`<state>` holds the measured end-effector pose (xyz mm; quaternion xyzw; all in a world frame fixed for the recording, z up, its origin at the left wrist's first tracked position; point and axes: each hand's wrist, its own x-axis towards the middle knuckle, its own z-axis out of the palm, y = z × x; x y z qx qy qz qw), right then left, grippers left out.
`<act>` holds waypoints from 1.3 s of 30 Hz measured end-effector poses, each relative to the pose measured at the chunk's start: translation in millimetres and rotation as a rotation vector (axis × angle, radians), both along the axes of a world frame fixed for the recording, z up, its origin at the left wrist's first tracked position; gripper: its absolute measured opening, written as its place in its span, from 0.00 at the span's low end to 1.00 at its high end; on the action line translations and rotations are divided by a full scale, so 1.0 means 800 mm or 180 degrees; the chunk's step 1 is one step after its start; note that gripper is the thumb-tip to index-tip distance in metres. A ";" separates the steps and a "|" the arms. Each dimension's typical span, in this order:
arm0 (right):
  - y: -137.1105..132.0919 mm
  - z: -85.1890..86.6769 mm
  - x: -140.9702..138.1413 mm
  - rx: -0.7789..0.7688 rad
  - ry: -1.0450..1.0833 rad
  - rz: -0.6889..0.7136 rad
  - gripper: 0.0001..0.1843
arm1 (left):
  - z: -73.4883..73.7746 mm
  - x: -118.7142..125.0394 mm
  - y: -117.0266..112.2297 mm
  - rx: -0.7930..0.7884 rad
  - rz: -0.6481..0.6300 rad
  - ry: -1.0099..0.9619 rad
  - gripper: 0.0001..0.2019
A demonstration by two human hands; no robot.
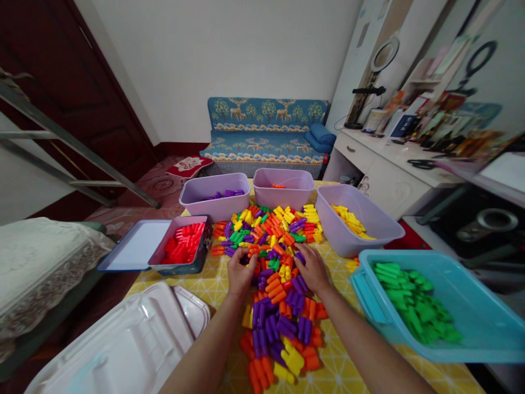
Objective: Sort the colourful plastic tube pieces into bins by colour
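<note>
A pile of small plastic blocks (274, 257) in orange, purple, yellow and green covers the middle of the yellow-patterned table (205, 282). My left hand (240, 273) rests on the pile's left side with fingers curled into the blocks. My right hand (312, 269) lies on the right side, fingers bent down among the pieces. What either hand grips is hidden. Sorted blocks sit around: red ones in a tin box (182, 249), purple in a lilac tub (215, 196), yellow in another tub (356, 219), green in a blue bin (430, 303).
A third lilac tub (283, 187) at the back holds an orange piece. White plastic lids (123, 339) lie at the near left. A sofa (266, 131) stands behind, a white desk (389, 164) to the right, and a bed (41, 262) on the left.
</note>
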<state>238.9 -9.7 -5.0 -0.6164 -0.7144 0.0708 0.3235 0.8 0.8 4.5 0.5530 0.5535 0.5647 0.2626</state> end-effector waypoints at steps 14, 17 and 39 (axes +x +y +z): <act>0.003 -0.006 0.003 0.0055 0.0000 0.0008 0.23 | 0.006 -0.009 0.010 -0.0438 -0.0389 -0.1162 0.16; 0.004 -0.007 0.003 0.0084 0.0027 0.0018 0.23 | 0.011 -0.013 0.012 -0.0582 -0.0491 -0.1278 0.18; 0.007 -0.013 0.006 0.0100 0.0130 0.0023 0.23 | 0.191 0.033 0.184 -0.0469 -0.1310 -0.0836 0.23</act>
